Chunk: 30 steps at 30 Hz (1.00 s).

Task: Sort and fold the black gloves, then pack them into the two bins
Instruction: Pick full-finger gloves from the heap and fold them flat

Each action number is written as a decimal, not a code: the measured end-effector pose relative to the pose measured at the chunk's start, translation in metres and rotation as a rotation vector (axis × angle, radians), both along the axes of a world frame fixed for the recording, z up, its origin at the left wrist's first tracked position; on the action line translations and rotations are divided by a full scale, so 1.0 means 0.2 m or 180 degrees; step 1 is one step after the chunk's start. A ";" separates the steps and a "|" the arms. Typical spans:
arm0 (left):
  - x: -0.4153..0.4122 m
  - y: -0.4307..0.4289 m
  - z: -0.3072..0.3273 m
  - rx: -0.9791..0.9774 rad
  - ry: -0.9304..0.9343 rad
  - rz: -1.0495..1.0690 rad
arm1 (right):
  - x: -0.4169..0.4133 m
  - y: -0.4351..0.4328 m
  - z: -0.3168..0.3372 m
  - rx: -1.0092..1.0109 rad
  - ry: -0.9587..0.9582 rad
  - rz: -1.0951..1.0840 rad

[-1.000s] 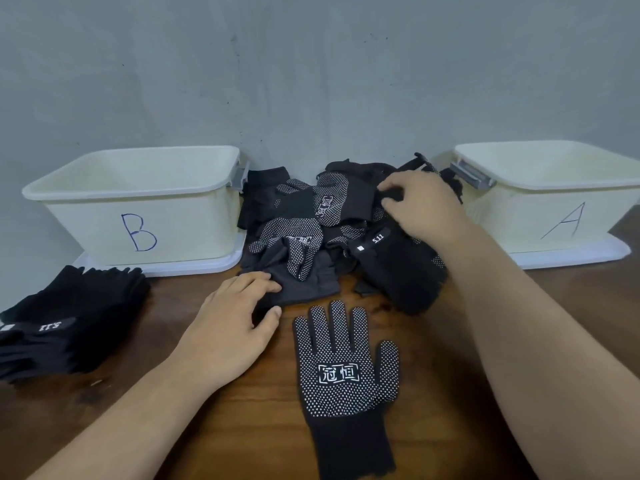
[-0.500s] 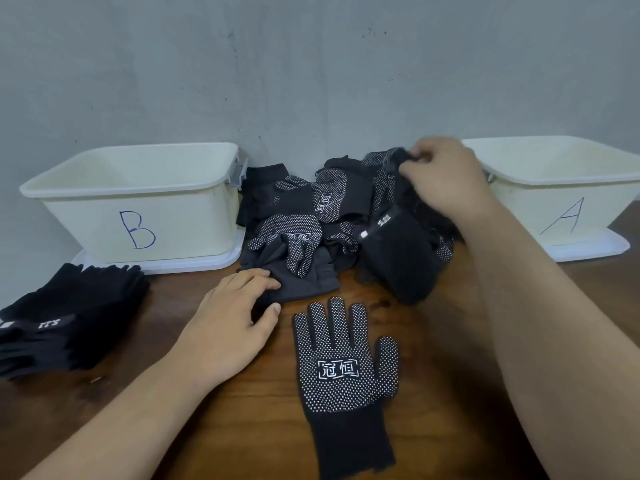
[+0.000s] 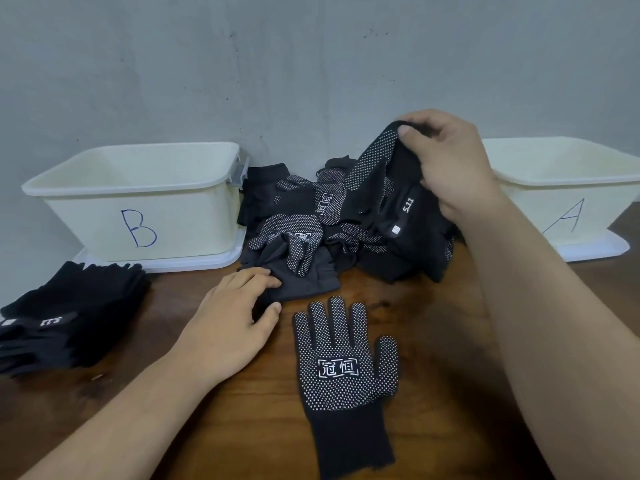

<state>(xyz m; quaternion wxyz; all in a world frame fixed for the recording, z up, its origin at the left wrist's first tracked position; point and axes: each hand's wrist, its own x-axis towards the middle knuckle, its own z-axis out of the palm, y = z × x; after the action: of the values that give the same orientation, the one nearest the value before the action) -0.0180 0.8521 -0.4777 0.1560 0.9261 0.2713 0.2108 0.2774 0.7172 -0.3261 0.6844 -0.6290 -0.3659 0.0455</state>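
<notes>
Pinched in right hand (image 3: pixel 450 168) above black glove heap (image 3: pixel 298 230): black white-dotted knit glove (image 3: pixel 372 157). At 7 o'clock: flat dotted mate (image 3: pixel 343 368), axis 12–6, nearer loosely spread left hand (image 3: pixel 225 327).

Two forearms, bare along all their visible length, end in bare hands: left hand (image 3: pixel 228 327) at near left, right hand (image 3: pixel 450 168) farther right. Short, plain fingernails.

black glove (image 3: pixel 343 375) with white dots and white logo, black dotted glove pile (image 3: pixel 332 223) behind it, cream bins (image 3: pixel 138 202) lettered in blue, brown wood table (image 3: pixel 443 375)
</notes>
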 end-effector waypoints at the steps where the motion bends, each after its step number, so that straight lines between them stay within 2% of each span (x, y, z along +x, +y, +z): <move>1: 0.00 0.00 0.00 0.0004 -0.0003 0.0006 | 0.00 0.01 -0.02 -0.0055 -0.0126 0.0012; 8: 0.00 -0.01 0.01 0.0047 0.0033 0.0013 | -0.01 0.07 -0.07 -0.0383 -0.1058 -0.0144; 11: 0.00 -0.01 0.02 0.0045 0.0051 0.0008 | -0.02 0.06 -0.06 -0.0408 -0.0991 -0.0342; 14: 0.00 -0.02 0.02 0.0030 0.0065 0.0005 | -0.02 0.05 -0.06 -0.0299 -0.0651 -0.0279; 17: 0.00 -0.03 0.04 -0.0019 -0.0010 -0.0015 | -0.09 0.09 -0.06 0.0045 0.0062 0.0167; 20: -0.01 -0.04 0.05 -0.0100 -0.0133 -0.0014 | -0.23 0.17 -0.07 0.0396 0.0389 0.0500; 21: -0.01 -0.04 0.05 -0.0124 -0.0141 0.0004 | -0.28 0.19 -0.08 0.0470 0.0484 0.0834; 22: -0.01 -0.05 0.06 -0.0145 -0.0138 0.0027 | -0.31 0.20 -0.09 0.0431 0.0591 0.1307; 24: -0.01 -0.05 0.06 -0.0179 -0.0127 0.0068 | -0.32 0.20 -0.11 -0.0084 0.0567 0.2068; 26: -0.02 -0.05 0.05 -0.0185 -0.0121 0.0071 | -0.28 0.19 -0.12 -0.0717 0.0051 0.1749; 30: -0.02 -0.05 0.05 -0.0147 -0.0117 0.0041 | -0.17 0.18 -0.13 -0.1308 -0.0886 0.0106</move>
<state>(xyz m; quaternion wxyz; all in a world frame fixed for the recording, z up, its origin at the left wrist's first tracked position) -0.0215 0.8424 -0.4682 0.1809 0.9165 0.2791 0.2225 0.2424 0.7531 -0.3519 0.4842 -0.7491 -0.4501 0.0432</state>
